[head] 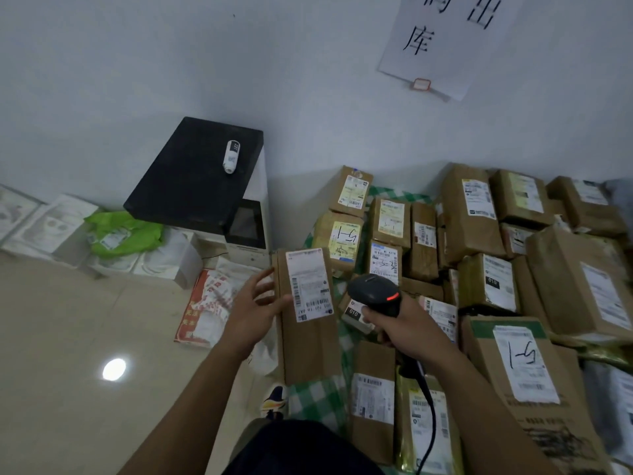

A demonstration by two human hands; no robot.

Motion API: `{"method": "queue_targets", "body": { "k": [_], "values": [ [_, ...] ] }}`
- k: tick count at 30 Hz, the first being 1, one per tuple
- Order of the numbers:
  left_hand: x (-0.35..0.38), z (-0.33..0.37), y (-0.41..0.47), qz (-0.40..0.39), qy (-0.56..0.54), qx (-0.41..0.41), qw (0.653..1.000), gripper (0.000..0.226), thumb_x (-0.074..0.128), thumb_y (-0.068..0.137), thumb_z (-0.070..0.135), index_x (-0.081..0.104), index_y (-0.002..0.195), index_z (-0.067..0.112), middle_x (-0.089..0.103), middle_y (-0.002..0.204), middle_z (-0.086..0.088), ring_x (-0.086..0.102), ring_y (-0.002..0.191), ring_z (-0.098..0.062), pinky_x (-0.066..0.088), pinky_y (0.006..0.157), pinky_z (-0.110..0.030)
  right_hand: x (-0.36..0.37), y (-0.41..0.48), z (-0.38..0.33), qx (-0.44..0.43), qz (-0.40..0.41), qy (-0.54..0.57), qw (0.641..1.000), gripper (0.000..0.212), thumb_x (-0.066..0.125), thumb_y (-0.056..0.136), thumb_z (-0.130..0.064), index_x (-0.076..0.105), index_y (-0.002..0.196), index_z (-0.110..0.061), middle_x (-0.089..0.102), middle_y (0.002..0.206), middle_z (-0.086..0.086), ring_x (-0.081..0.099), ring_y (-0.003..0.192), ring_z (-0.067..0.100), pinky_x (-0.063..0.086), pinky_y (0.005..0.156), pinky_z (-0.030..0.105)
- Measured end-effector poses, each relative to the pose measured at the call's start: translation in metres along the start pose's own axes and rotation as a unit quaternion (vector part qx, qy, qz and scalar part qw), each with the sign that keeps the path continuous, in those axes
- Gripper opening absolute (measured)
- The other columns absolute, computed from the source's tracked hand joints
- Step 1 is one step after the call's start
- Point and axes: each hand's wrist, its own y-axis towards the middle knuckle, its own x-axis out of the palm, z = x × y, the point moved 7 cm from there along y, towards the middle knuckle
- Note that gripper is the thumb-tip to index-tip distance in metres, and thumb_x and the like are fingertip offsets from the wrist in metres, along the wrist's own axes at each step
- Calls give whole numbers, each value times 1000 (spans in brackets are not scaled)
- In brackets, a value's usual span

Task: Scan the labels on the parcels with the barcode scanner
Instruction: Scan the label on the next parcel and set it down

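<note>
**STATUS CHECK: ONE READ IN HAND, BULK OUTSTANDING**

Begin at the bottom edge: dark garment and one shoe, just beside the green checked cloth spread under the parcels.

Follow the right forearm up to the right hand. Confirm fingers wrapped firmly round the handle of the barcode scanner, with the cable hanging down below the wrist. Note the red indicator lit on the scanner head, close to the right edge of the long parcel.

Check the left hand: fingers spread and fairly straight against the left edge of the long parcel, thumb laid on its face just beside the label. Read as steadying rather than clamping.

Locate the label on the upper half of that parcel's face, barcode at its lower end, near the scanner head but apart from it.

Judge the step in hand as reading this one label. Find no separate stack to tell scanned parcels from unscanned. Treat the many parcels across the cloth, to the right and back to the wall, labels mostly upward, as probably outstanding.

Farther back, note the printer with a small white bottle on its black lid, then the paper sign on the wall.
</note>
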Motion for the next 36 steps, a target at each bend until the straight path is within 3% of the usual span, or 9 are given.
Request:
{"method": "queue_targets", "body": {
  "k": [4, 12, 16, 23, 27, 32, 36],
  "values": [
    [0, 30, 14, 62, -26, 39, 997, 71, 84, 85, 17, 50, 145, 35, 64, 126, 13, 64, 114, -11, 59, 92, -37, -3, -4, -13, -17, -11, 4, 1000, 24, 69, 99, -29, 61, 121, -33, 70, 67, -17, 62, 56, 3, 48, 55, 17],
    [14, 41, 45, 125, -5, 70, 990, 78, 84, 83, 8, 46, 148, 25, 59, 138, -2, 64, 115, -18, 56, 82, -27, -1, -3, -25, -33, -12, 2, 999, 46, 73, 96, -31, 55, 138, -32, 75, 100, -4, 64, 61, -8, 47, 56, 14],
    [21, 37, 49, 139, 12, 72, 988, 77, 83, 84, 8, 45, 148, 26, 57, 140, -1, 63, 116, -18, 59, 93, -38, 1, 1, -25, -29, -6, 6, 1000, 48, 76, 93, -35, 55, 137, -38, 74, 103, -11, 69, 73, -5, 49, 68, 19],
    [26, 31, 53, 149, 15, 57, 987, 81, 87, 81, 15, 44, 148, 28, 57, 141, 0, 63, 117, -21, 59, 95, -45, 3, 5, -18, -13, -21, -26, 999, 55, 78, 88, -45, 56, 138, -40, 73, 110, -11, 68, 99, 10, 55, 85, 33],
    [25, 28, 56, 150, 21, 52, 987, 82, 89, 80, 18, 44, 147, 30, 59, 140, 0, 64, 119, -23, 59, 94, -47, 1, 6, -18, -11, -20, -27, 999, 56, 77, 90, -44, 53, 140, -37, 72, 108, -8, 65, 94, 11, 50, 80, 30],
    [26, 25, 59, 149, 28, 47, 987, 79, 87, 82, 16, 44, 146, 31, 57, 142, 0, 63, 117, -23, 59, 95, -50, 0, 8, -16, -14, -14, -22, 1000, 58, 76, 90, -44, 52, 142, -38, 73, 111, -10, 68, 100, 11, 54, 86, 34],
    [25, 23, 60, 146, 19, 41, 988, 78, 86, 83, 15, 44, 147, 32, 57, 142, -1, 63, 120, -26, 59, 95, -52, 0, 8, -18, -19, -16, -18, 1000, 55, 76, 91, -41, 53, 141, -38, 74, 108, -10, 66, 91, 8, 51, 80, 31]
  ]
}}
